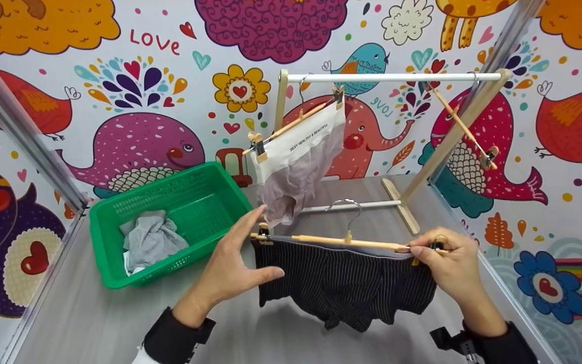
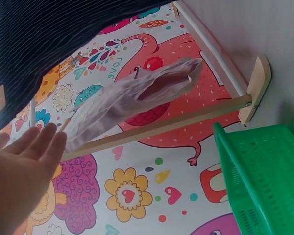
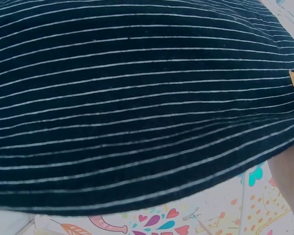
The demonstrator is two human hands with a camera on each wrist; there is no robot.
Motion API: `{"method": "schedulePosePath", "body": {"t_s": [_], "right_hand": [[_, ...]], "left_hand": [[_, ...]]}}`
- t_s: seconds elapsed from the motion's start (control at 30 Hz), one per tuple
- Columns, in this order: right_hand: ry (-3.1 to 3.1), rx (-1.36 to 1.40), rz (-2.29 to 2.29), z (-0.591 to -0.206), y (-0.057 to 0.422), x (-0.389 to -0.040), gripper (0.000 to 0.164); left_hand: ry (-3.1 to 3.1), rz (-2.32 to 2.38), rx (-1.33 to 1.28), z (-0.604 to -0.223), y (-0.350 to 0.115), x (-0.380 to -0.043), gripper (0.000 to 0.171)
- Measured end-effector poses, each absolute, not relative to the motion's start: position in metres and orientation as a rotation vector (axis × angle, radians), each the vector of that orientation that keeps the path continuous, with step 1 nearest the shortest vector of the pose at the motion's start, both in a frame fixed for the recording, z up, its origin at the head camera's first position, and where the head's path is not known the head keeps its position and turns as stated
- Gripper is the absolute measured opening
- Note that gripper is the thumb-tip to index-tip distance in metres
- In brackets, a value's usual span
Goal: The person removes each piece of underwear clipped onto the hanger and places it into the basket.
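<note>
A black pinstriped garment [image 1: 344, 283], like shorts, hangs from a wooden clip hanger [image 1: 372, 243] with a metal hook. My right hand [image 1: 445, 258] pinches the hanger's right end by the clip, at the waistband. My left hand [image 1: 235, 268] is spread beside the hanger's left clip [image 1: 263, 233], fingers straight and thumb apart; in the left wrist view this left hand [image 2: 27, 171] lies just beyond the dark cloth [image 2: 44, 39]. The striped cloth [image 3: 137, 107] fills most of the right wrist view and hides nearly all of the right hand.
Behind stands a small rack with a white rail [image 1: 397, 77]. A pale printed brief [image 1: 301, 156] hangs on it from a clip hanger, and a bare wooden hanger [image 1: 457, 119] hangs at the right. The green basket [image 1: 220, 212] at left holds grey cloth [image 1: 154, 237].
</note>
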State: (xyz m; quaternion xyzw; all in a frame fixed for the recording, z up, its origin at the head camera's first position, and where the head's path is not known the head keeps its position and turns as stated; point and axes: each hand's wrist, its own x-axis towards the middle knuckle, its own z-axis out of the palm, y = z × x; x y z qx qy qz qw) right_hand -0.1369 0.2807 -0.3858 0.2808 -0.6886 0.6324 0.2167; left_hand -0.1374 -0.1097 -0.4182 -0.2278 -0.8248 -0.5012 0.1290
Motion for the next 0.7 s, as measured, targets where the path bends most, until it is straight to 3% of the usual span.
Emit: {"method": "schedulePosePath", "body": {"t_s": [0.3, 0.5, 0.7], "right_hand": [[-1.895, 0.796, 1.786, -0.394, 0.270, -0.138, 0.023], [-1.914, 0.854, 1.711, -0.397, 0.264, -0.140, 0.034], [-1.921, 0.857, 1.706, -0.400, 0.260, -0.143, 0.033]], "left_hand": [[-2.313, -1.448, -0.789, -0.413, -0.109, -0.140, 0.086], [-2.216, -1.521, -0.891, -0.414, -0.110, -0.142, 0.058], [-2.035, -1.563, -1.012, -0.417, -0.106, -0.143, 0.033]]}}
